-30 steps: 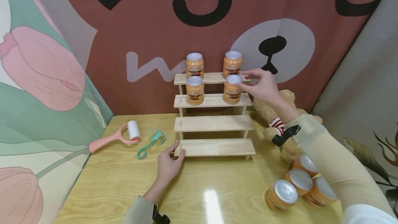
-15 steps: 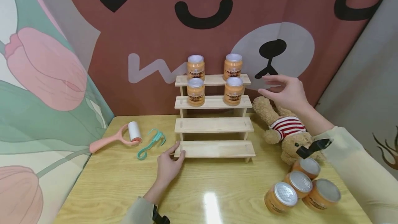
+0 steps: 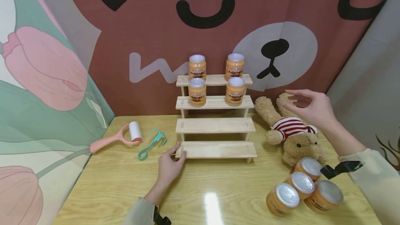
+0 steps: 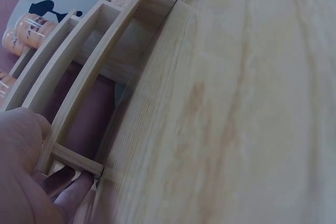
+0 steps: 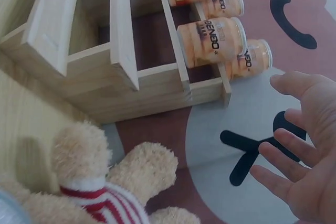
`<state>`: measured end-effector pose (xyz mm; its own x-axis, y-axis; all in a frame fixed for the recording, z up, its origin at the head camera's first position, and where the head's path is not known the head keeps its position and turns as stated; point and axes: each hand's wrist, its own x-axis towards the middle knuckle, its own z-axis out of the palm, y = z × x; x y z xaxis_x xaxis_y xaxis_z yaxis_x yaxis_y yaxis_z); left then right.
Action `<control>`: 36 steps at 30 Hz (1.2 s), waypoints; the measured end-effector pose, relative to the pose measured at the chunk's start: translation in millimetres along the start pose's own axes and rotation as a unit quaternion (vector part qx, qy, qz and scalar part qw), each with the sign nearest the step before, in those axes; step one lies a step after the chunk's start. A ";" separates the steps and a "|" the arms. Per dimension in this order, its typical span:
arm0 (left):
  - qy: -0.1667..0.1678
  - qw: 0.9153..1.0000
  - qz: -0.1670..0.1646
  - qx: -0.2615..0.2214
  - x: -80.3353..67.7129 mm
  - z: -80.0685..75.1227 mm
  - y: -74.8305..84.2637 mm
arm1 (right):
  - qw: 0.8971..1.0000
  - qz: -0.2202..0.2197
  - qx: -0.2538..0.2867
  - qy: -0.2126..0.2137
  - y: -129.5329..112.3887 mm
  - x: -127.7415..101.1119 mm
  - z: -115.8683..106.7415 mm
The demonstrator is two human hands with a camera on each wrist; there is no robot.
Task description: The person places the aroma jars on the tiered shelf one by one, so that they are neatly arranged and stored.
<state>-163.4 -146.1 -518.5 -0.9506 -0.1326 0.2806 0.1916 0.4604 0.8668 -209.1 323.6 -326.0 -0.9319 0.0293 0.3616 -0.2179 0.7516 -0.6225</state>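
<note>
A wooden four-step rack (image 3: 215,125) (image 5: 126,66) stands at the back of the table. Two orange jars (image 3: 197,66) sit on its top step and two more (image 3: 235,91) (image 5: 211,41) on the step below. My left hand (image 3: 170,164) (image 4: 26,182) rests on the table and touches the left end of the lowest step. My right hand (image 3: 309,107) (image 5: 296,169) hovers empty, fingers loosely spread, above a teddy bear in a striped shirt (image 3: 290,133) (image 5: 105,187).
Three more orange jars (image 3: 301,190) lie on their sides at the table's front right. A pink lint roller (image 3: 120,136) and a teal clip (image 3: 151,143) lie left of the rack. Printed cloth backdrops (image 3: 47,61) close in the back and left.
My right hand has let go of the jar on the second step and drawn back to the right and down, over the teddy bear. The left hand has stayed put.
</note>
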 end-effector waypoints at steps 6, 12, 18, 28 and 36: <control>-0.004 1.000 0.001 -0.001 -1.1 -1.3 0.5 | 1.000 0.006 0.013 -0.011 13.9 -17.0 -5.8; -0.001 1.000 -0.007 0.002 -1.8 -1.9 1.4 | 1.000 0.005 0.022 -0.016 28.1 -34.2 -8.7; 0.002 1.000 -0.015 -0.002 -1.5 -0.8 1.8 | 1.000 -0.009 0.019 -0.015 41.9 -51.6 -11.2; -0.001 1.000 -0.011 -0.007 -0.8 0.5 0.3 | 0.992 -0.063 0.056 -0.093 76.6 -83.9 -8.9; -0.001 1.000 -0.008 -0.006 -0.7 0.7 -0.8 | 0.971 -0.094 0.104 -0.192 93.6 -100.0 -11.9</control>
<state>-163.0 -145.8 -519.7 -0.9542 -0.1370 0.2659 0.1798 0.4478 0.8759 -132.8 398.9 -412.1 -0.9011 -0.3734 0.2205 -0.4104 0.5702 -0.7117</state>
